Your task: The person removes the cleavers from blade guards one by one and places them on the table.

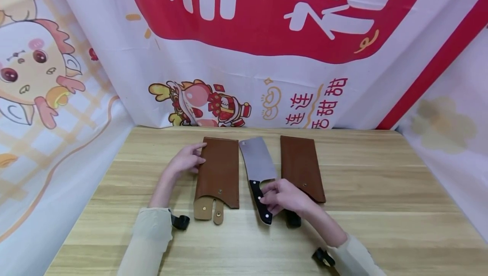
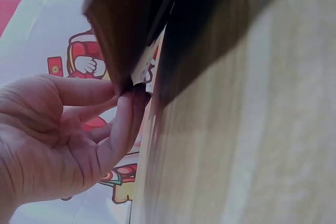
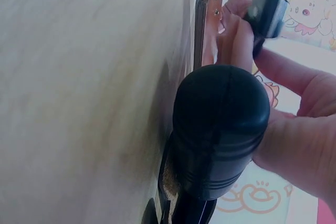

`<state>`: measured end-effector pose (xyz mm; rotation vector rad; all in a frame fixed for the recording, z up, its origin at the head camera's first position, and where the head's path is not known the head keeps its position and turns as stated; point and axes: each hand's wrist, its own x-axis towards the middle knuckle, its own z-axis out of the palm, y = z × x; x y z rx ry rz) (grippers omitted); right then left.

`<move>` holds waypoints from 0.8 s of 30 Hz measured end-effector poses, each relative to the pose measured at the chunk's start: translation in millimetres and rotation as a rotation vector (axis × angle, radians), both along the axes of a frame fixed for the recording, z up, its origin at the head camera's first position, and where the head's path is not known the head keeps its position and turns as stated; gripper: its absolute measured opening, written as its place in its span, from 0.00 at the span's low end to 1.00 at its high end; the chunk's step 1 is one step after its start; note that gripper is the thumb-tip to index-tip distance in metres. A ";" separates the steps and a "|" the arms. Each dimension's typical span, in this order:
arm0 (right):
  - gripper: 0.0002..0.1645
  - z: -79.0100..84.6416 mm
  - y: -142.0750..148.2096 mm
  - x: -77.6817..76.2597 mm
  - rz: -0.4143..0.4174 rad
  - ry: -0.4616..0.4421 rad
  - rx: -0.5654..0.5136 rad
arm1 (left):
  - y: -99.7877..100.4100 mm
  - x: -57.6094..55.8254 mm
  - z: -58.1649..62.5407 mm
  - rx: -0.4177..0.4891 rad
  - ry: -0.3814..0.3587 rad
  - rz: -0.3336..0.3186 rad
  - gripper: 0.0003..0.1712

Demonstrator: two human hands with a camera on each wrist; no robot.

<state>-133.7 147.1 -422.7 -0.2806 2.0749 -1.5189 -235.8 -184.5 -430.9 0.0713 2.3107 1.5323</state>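
In the head view, a cleaver (image 1: pixel 260 157) with a broad steel blade and a riveted black handle (image 1: pixel 260 202) lies between two brown leather sheaths. My right hand (image 1: pixel 283 197) holds that handle between thumb and fingers; in the right wrist view the handle's butt (image 3: pixel 269 14) sticks out past the fingers. My left hand (image 1: pixel 187 158) is at the left edge of the left sheath (image 1: pixel 219 168). The left wrist view shows this hand (image 2: pixel 68 140) pinching the sheath's edge (image 2: pixel 123 30). The sheath's tan flap and snap strap (image 1: pixel 218 212) point toward me.
Right of the cleaver lies the second sheath (image 1: pixel 301 163), with a black knife handle (image 1: pixel 292 218) sticking out of its near end, partly hidden by my right hand. The wooden table (image 1: pixel 381 208) ends at a printed cloth backdrop (image 1: pixel 236 68).
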 end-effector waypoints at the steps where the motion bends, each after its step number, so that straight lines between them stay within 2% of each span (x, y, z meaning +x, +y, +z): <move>1: 0.22 -0.2 0.1 -0.1 0.018 -0.003 -0.004 | -0.3 0.4 0.6 -0.004 -0.005 -0.001 0.39; 5: 0.22 -0.5 0.7 0.3 0.065 -0.022 -0.023 | -1.6 1.8 2.6 -0.014 -0.013 -0.003 0.40; 14: 0.25 -0.8 -0.3 0.7 0.092 -0.048 -0.028 | -5.5 1.3 -0.4 -0.004 -0.024 0.004 0.42; 21: 0.26 -2.4 0.3 1.4 0.143 -0.162 -0.120 | -7.4 1.5 0.0 -0.001 -0.057 0.011 0.39; 24: 0.23 -2.9 0.7 1.1 0.170 -0.177 -0.142 | -6.3 1.4 0.9 -0.004 -0.068 0.016 0.37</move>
